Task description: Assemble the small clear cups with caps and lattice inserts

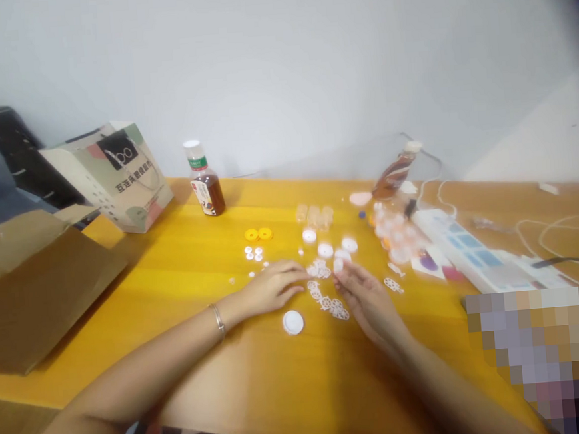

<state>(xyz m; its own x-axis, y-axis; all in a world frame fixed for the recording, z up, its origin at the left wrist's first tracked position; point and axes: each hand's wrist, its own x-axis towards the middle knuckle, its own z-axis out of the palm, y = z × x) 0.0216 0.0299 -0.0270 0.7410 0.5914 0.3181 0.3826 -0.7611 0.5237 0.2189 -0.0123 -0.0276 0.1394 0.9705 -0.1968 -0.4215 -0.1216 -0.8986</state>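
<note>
My left hand (pixel 275 287) is over the table with its fingers stretched out and parted, holding nothing. Its fingertips reach toward a cluster of flat white plastic wheel-like pieces (pixel 318 269). Pinched between the fingertips of my right hand (pixel 364 296) is a small white plastic piece (pixel 339 264); blur hides its exact shape. More openwork white pieces (pixel 326 303) lie in a chain between the hands. Just beyond them sit white round discs (pixel 325 250). A larger white round lid-like disc (pixel 293 322) lies nearer to me, below my left hand.
Two yellow rings (pixel 258 234) and several small white discs (pixel 253 254) lie left of centre. Behind stand a drink bottle (pixel 207 183), a paper bag (pixel 116 177) and a cardboard box (pixel 49 289). On the right are a tilted bottle (pixel 396 172), a power strip (pixel 465 243) and cables.
</note>
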